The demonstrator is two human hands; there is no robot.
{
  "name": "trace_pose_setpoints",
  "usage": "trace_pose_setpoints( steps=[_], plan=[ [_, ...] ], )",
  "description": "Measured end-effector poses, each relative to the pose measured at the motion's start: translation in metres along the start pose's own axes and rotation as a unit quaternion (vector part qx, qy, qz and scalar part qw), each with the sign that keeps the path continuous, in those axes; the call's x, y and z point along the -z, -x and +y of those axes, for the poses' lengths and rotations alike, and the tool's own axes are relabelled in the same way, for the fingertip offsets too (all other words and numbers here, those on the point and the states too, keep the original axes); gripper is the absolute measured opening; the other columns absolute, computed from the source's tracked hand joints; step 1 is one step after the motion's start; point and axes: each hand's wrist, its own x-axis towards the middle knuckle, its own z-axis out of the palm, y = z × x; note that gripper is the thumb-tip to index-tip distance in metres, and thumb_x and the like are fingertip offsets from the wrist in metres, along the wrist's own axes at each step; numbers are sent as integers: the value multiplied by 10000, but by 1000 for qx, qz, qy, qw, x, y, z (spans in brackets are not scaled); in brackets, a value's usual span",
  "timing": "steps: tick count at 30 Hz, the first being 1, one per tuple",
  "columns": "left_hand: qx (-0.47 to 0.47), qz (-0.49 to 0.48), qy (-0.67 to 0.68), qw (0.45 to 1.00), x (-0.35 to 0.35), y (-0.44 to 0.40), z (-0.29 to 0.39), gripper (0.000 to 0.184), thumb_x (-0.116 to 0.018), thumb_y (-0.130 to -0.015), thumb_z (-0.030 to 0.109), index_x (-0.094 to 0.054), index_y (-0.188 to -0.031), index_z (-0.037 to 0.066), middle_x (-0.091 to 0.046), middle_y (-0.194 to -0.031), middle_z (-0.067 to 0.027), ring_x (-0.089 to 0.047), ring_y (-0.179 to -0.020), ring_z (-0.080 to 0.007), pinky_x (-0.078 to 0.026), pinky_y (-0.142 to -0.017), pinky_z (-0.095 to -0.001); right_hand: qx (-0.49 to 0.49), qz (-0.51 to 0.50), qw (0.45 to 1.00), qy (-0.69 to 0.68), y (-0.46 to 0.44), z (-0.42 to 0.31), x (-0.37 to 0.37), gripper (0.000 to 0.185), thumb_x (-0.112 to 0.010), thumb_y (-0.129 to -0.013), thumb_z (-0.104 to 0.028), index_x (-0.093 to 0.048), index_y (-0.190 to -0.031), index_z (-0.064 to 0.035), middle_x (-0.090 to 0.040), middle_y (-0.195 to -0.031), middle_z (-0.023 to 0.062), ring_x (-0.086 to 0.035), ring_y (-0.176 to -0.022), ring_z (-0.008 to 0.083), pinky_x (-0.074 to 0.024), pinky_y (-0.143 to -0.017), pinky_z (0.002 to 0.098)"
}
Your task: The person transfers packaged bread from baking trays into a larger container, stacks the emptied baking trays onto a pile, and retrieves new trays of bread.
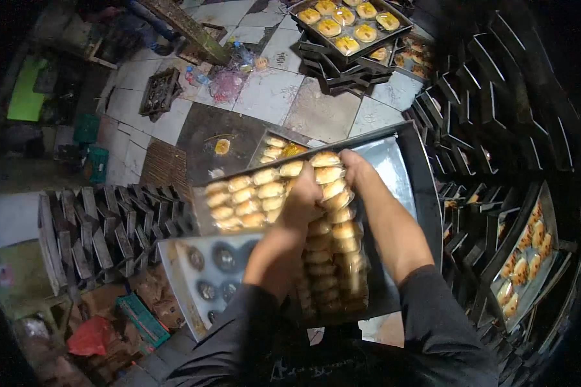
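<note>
Rows of golden buns in clear wrapping point(332, 242) stand in a large metal tray point(423, 187) in front of me. My left hand point(305, 193) presses on the left side of a row of wrapped buns point(330, 175) near the tray's far edge. On the other side of that row is my right hand point(357, 169), its fingers curled against the buns. The row is held between both hands; most fingertips are hidden. More bun rows point(248, 200) lie left of my left hand. Below them, a moulded tray point(206, 271) with round hollows sits partly under my left forearm.
Stacked metal trays point(110, 226) stand at left, with more tray stacks point(484, 103) at right. A tray of yellow-topped buns point(346, 26) tops a stack at the back. A single bun point(223, 147) lies on a dark floor patch. A wooden post point(190, 29) rises behind.
</note>
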Motion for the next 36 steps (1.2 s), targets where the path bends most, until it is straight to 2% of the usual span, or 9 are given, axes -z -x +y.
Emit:
trace_pose_setpoints(
  steps=[2, 7, 13, 14, 18, 22, 26, 31, 36],
  plan=[
    [-318, 60, -488, 811, 30, 6, -29, 380, -407, -869, 328, -481, -1102, 37, -537, -1060, -146, -525, -954, -279, -382, -854, -454, -8, 0, 999, -36, -54, -2, 20, 329, -355, -810, -200, -559, -933, 26, -601, -914, 187, -592, -818, 321, -461, -781, 475],
    [-420, 251, -820, 296, 4, 69, -111, 517, -419, -849, 279, -304, -1257, -16, -356, -1223, -228, -318, -1158, -364, -239, -948, -492, 70, 25, 997, -21, -73, -5, 26, 326, -333, -828, -178, -560, -929, 31, -602, -892, 192, -605, -744, 323, -498, -716, 453],
    [-325, 133, -850, 392, 3, 89, -125, 614, -413, -847, 375, -213, -1315, 32, -152, -1372, -216, -168, -1249, -412, -195, -946, -584, 350, 82, 865, 349, 13, 2, 34, 472, -334, -886, -326, -479, -1099, 70, -512, -1122, 167, -463, -1056, 247, -305, -955, 336],
    [-343, 177, -890, 242, 4, 104, -133, 604, -441, -831, 369, -259, -1295, 28, -169, -1367, -212, -178, -1244, -413, -176, -948, -592, 400, 76, 796, 449, -42, 9, 60, 514, -316, -898, -348, -433, -1160, 78, -467, -1192, 189, -400, -1140, 261, -263, -979, 321],
    [-264, 0, -836, 481, 2, 246, -120, 606, -451, -812, 362, -283, -1277, 10, -209, -1348, -211, -178, -1255, -369, -172, -993, -520, 406, 133, 871, 242, -20, 23, 51, 545, -323, -897, -387, -423, -1181, 67, -456, -1209, 195, -395, -1148, 263, -269, -971, 318],
    [-428, 377, -611, 549, 117, 372, -64, 462, -459, -844, 154, -327, -1239, -45, -312, -1286, -231, -296, -1194, -356, -211, -1006, -386, 560, 294, 748, 200, 101, 118, 58, 379, -423, -885, -301, -538, -992, 44, -575, -936, 118, -502, -851, 171, -389, -771, 291],
    [-258, 601, -489, 578, 325, 453, -17, 607, -401, -878, 407, -276, -1275, -35, -309, -1301, -215, -295, -1200, -319, -233, -991, -363, 349, 273, 823, 357, 162, 322, 49, 498, -407, -882, -357, -429, -1148, 63, -534, -1060, 172, -505, -975, 266, -407, -839, 363],
    [-104, 257, -386, 880, 465, 483, 10, 569, -399, -880, 400, -289, -1286, 17, -393, -1260, -115, -432, -1093, -225, -363, -896, -377, 209, 125, 917, 317, 93, 485, 50, 554, -261, -907, -421, -359, -1243, 8, -388, -1251, 178, -313, -1192, 262, -236, -996, 365],
    [-297, 218, -457, 809, 436, 498, 86, 699, -599, -704, 154, -270, -1309, 30, -347, -1299, -115, -299, -1207, -202, -191, -1019, -296, 255, 167, 947, 100, 74, 428, -57, 538, -271, -906, -421, -399, -1201, 10, -425, -1213, 163, -357, -1160, 243, -270, -974, 357]
  ],
)
